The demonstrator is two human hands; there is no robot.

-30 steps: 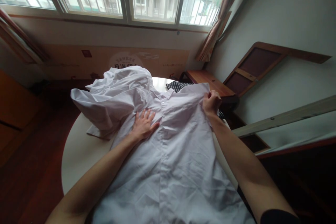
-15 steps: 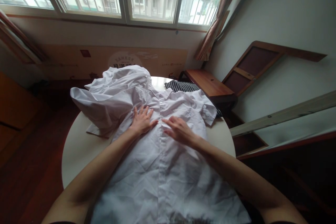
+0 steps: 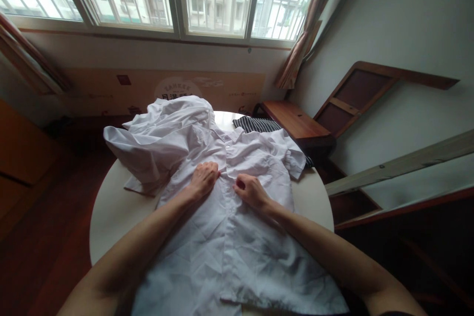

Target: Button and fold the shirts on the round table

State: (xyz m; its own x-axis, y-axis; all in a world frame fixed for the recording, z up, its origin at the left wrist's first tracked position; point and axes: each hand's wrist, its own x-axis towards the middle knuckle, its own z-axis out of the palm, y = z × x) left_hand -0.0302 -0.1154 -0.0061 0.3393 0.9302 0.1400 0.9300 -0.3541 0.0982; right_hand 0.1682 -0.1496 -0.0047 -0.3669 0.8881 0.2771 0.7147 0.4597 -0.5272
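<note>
A white button-up shirt (image 3: 192, 252) lies spread front side up over a round white table (image 3: 107, 217), its collar toward the window and its hem toward me. My left hand (image 3: 205, 178) is closed in a pinch on the shirt front, just left of the button strip. Opposite it, my right hand (image 3: 252, 190) pinches the strip's right side with curled fingers. A small fold of cloth is drawn up between the two hands. One button (image 3: 227, 147) shows below the collar. More white cloth (image 3: 174, 118) is heaped at the far left of the table.
Black-and-white striped cloth (image 3: 257, 124) lies partly under the shirt at the far edge. Behind it on the right stands a low wooden bench (image 3: 296, 118). A printed cardboard panel (image 3: 215, 86) leans below the barred window, and a wooden frame (image 3: 357, 91) rests against the right wall.
Both hands have gone from lying with fingers stretched on the shirt to pinching its front. The right front panel has lifted slightly, and its lower edge now shows near me.
</note>
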